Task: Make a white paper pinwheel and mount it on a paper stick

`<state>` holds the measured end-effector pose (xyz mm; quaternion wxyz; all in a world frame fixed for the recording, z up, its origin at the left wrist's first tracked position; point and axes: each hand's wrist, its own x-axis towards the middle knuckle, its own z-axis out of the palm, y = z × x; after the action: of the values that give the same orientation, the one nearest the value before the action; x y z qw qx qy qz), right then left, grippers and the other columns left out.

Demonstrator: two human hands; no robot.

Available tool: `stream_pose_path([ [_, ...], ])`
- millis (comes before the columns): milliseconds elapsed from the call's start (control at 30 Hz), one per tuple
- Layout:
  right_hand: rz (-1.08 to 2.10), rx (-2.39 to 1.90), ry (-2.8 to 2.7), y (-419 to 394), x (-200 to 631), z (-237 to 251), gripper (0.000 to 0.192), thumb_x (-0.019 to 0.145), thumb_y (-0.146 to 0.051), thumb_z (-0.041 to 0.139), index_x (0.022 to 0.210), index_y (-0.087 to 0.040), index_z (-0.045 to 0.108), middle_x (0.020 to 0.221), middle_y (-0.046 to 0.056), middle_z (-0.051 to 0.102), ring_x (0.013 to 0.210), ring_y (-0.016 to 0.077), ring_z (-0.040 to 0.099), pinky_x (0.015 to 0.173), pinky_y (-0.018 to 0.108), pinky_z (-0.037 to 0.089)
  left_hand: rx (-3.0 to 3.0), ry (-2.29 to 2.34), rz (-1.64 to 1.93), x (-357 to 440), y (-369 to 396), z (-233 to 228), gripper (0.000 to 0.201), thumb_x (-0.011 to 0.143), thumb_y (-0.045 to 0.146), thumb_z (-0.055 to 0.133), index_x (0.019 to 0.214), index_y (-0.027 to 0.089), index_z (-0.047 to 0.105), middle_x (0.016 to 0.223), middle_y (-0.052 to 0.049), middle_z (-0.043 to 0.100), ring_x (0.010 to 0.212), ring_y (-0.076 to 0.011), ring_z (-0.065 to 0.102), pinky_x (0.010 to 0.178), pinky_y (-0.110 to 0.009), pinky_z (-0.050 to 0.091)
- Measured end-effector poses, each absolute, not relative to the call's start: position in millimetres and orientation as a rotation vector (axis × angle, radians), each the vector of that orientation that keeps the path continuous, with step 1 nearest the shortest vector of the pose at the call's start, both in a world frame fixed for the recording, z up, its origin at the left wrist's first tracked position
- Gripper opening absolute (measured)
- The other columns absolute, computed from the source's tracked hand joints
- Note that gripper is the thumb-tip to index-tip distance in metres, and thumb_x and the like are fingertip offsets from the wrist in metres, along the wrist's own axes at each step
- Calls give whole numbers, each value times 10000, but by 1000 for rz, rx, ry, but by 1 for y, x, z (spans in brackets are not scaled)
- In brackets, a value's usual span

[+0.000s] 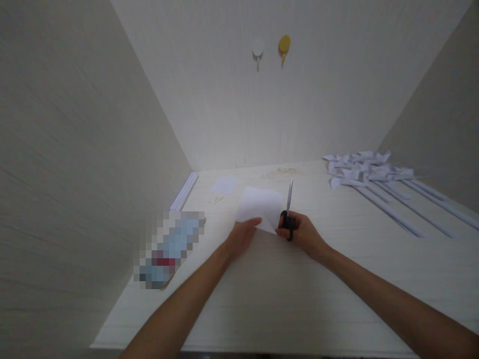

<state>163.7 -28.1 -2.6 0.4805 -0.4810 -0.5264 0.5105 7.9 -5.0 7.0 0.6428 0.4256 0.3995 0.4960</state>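
The left hand point(244, 234) pinches the near edge of a white paper sheet point(260, 203), judged light, limp and easily creased, held just above the bench point(284, 294), while the right hand point(301, 233), immediately beside it, grips black-handled scissors point(289, 209), blades pointing away.

White paper point(260, 205), black-handled scissors point(288, 215)

Small craft corner indicated, likely in home; exact room cannot be told. Pale wood-grain desk point(262, 299) enclosed by matching panels at left, back, right. Two adhesive hooks seen on back panel: white hook point(258, 49), yellow hook point(284, 46). Paper pinwheels on rolled paper sticks point(374, 174) heaped at right rear. More paper rolls point(184, 191) laid along left panel. Loose paper scrap point(223, 185) noted nearby.
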Motion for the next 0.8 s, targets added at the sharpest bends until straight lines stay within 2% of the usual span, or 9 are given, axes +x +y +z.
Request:
stream_pose_path([
  [100,1227,-1177,-1294,-27,164,-3,216,502,-221,660,596,-170,472,546,-51,495,502,77,455,493,222,368,818,712,1096,-3,6,12,234,588,365,556,694,163,607,784,-77,656,861,-238,585,770,-351,444],
  [233,1192,-1196,-1332,-26,163,-6,217,512,-249,662,601,-173,480,555,-38,513,509,88,470,493,230,385,827,683,1052,-14,17,13,371,618,476,505,779,160,611,832,-106,651,866,-272,584,726,-385,462],
  [300,1166,-1183,-1335,-25,164,-8,217,521,-264,661,610,-173,485,565,-33,521,522,93,481,503,233,395,835,706,1069,-14,19,8,298,619,428,544,747,168,612,807,-103,655,830,-271,595,685,-387,475],
  [367,1123,-1177,-1323,-24,165,-10,219,533,-283,661,623,-172,494,582,-25,530,542,100,491,516,237,399,863,754,1053,-11,19,3,196,613,325,583,745,183,617,798,-80,658,790,-244,606,671,-366,481],
  [433,1068,-1185,-1295,-23,166,-12,226,543,-305,662,629,-171,501,588,-19,534,550,103,491,518,238,394,894,818,1039,-7,17,-1,176,605,256,612,764,181,622,787,-68,662,730,-211,613,662,-341,483],
  [600,973,-1173,-1116,-18,171,-13,250,550,-318,680,635,-165,502,578,-24,527,496,76,438,458,213,337,918,856,1052,0,11,0,260,546,176,674,794,119,619,801,-86,666,692,-182,617,683,-316,478],
  [800,1028,-1107,-887,-16,172,-14,247,537,-275,695,647,-168,501,536,-47,489,409,45,329,363,186,227,1085,829,1081,4,5,-1,384,531,154,694,905,176,613,926,-84,653,787,-187,616,721,-316,476],
])
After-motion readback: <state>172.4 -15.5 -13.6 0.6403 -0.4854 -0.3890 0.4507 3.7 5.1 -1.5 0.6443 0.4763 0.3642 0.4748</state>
